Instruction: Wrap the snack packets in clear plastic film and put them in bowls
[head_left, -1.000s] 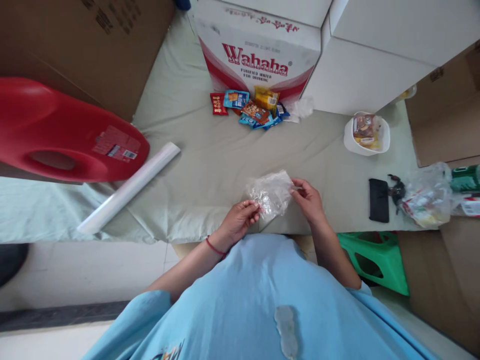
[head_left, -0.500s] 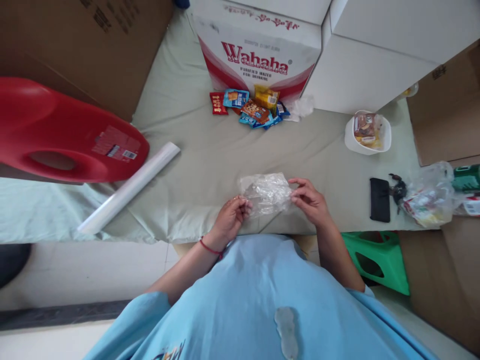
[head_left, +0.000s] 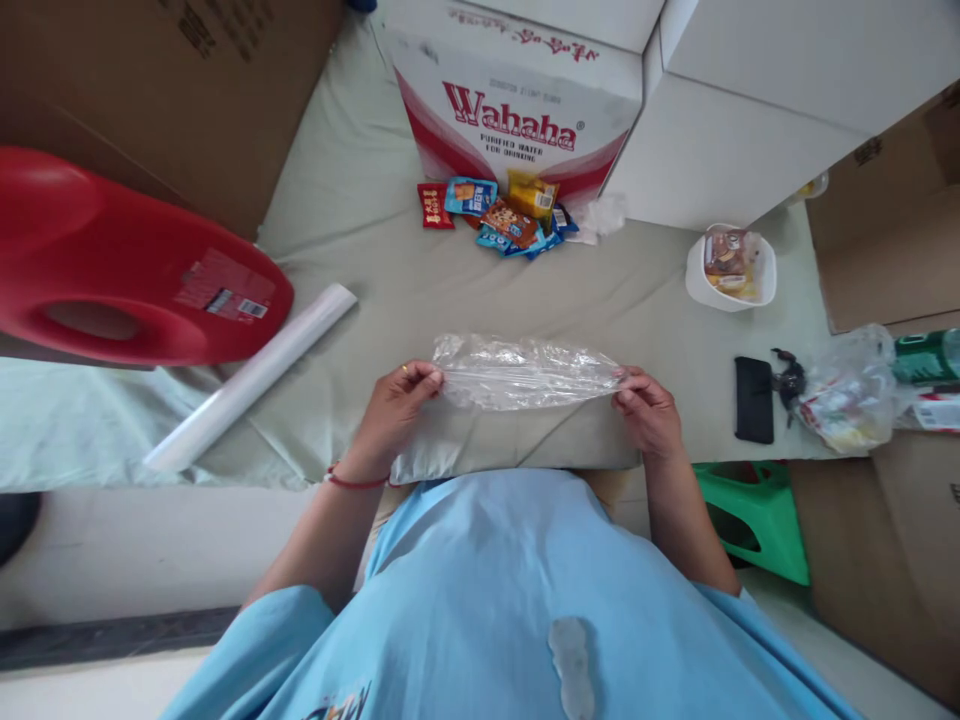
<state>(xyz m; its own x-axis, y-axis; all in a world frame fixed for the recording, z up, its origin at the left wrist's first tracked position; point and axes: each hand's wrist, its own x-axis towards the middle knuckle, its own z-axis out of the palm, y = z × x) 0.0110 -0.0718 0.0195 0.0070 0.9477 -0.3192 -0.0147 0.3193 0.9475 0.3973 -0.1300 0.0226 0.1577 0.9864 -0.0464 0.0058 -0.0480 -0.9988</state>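
A crinkled clear plastic bag (head_left: 525,375) is stretched sideways between my hands, just above the near edge of the cloth-covered table. My left hand (head_left: 401,400) pinches its left end between thumb and fingers; a red string bracelet (head_left: 360,483) circles that wrist. The bag's right end is pinched in my right hand (head_left: 646,405). A straight band that looks like a zip seal runs along the bag between the two grips. I see nothing inside the bag.
At the back, small snack packets (head_left: 514,220) lie before a Wahaba-style printed carton (head_left: 517,110) marked "Wahaha". On the left are a red jug (head_left: 150,270) and a clear film roll (head_left: 255,380). To the right stand a white tub (head_left: 731,290), a black phone-like case (head_left: 754,400) and a plastic bag of items (head_left: 847,400).
My hands have moved apart, the left one farther to the left and the right one slightly right. The bag, bunched before, is now pulled out long and taut.
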